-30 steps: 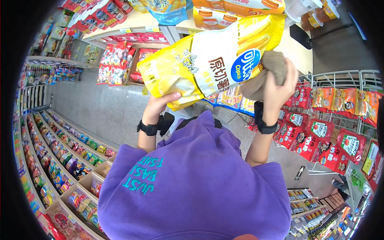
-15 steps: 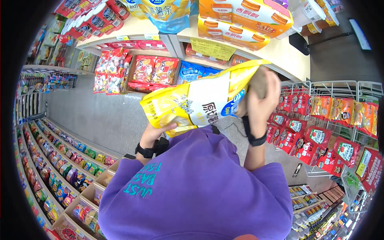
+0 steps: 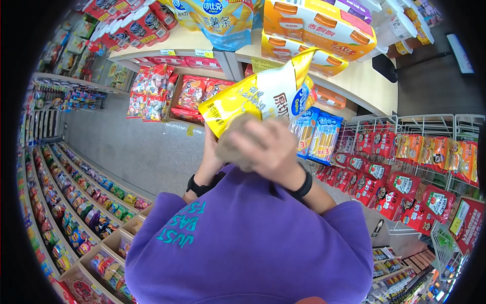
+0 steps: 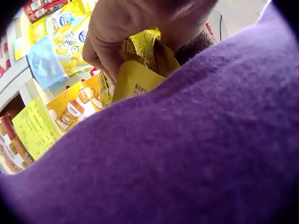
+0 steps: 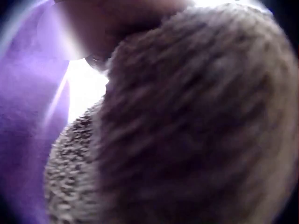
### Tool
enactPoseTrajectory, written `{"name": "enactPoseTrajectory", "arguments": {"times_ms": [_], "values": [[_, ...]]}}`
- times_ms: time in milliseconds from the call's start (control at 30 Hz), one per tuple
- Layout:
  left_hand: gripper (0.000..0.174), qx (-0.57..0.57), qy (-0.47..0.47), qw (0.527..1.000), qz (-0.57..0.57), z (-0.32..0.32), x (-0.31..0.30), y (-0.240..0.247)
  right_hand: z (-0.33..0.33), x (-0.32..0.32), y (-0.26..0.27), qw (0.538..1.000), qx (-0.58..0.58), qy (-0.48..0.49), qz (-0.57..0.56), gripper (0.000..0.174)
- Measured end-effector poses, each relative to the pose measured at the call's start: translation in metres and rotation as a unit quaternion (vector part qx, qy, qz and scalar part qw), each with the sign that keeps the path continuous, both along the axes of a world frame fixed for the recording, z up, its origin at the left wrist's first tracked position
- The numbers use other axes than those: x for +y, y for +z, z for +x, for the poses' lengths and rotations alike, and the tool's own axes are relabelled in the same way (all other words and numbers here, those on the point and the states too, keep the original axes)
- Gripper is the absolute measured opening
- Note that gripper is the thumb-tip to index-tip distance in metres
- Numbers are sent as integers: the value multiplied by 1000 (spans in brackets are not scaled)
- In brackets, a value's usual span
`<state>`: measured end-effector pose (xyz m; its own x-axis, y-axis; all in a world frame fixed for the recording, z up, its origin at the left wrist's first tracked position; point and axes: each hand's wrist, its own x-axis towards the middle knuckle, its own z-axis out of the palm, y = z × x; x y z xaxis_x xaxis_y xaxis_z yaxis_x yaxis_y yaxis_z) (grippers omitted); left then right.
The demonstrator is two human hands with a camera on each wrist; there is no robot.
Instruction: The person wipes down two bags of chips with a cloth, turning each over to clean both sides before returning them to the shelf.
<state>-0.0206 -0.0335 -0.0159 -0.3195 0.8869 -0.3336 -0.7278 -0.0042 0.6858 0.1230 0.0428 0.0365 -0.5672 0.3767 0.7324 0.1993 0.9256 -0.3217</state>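
A large yellow and white snack bag (image 3: 268,83) is held up in front of the purple shirt, tilted with its right end higher. My left hand (image 3: 211,152) grips the bag's lower left end, partly hidden behind the cloth. The left wrist view shows the fingers of that left hand (image 4: 145,23) curled over the bag's folded yellow end (image 4: 138,79). Bunched in my right hand (image 3: 273,149) is a grey-brown cloth (image 3: 235,139), blurred, which overlaps the bag's lower left part. Up close in the right wrist view, the fuzzy cloth (image 5: 187,121) fills most of the picture.
Ahead stands a shelf (image 3: 369,86) bearing orange drink boxes (image 3: 319,30) and a blue and yellow snack bag (image 3: 228,23). Red packets (image 3: 195,93) sit below it. To the right is a wire rack (image 3: 425,121) of hanging packets; snack shelves (image 3: 76,202) line the left.
My right hand has carried the cloth leftward from the bag's right end to its lower left part. The bag first dropped toward the shirt, then its right end tipped up.
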Motion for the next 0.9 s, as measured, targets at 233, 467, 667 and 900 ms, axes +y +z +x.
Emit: {"name": "enactPoseTrajectory", "arguments": {"times_ms": [233, 467, 667, 900], "values": [[74, 324, -15, 945, 44, 30, 0, 20, 55, 80, 1, 953, 73, -248, -155, 51], [67, 750, 129, 634, 135, 42, 2, 25, 64, 36, -39, 788, 225, -72, -568, 50], [55, 846, 86, 455, 266, 36, 10, 24, 107, 33, -53, 441, 456, 250, -731, 57], [54, 872, 74, 365, 319, 44, 24, 29, 120, 30, -27, 685, 312, 29, -658, 53]]}}
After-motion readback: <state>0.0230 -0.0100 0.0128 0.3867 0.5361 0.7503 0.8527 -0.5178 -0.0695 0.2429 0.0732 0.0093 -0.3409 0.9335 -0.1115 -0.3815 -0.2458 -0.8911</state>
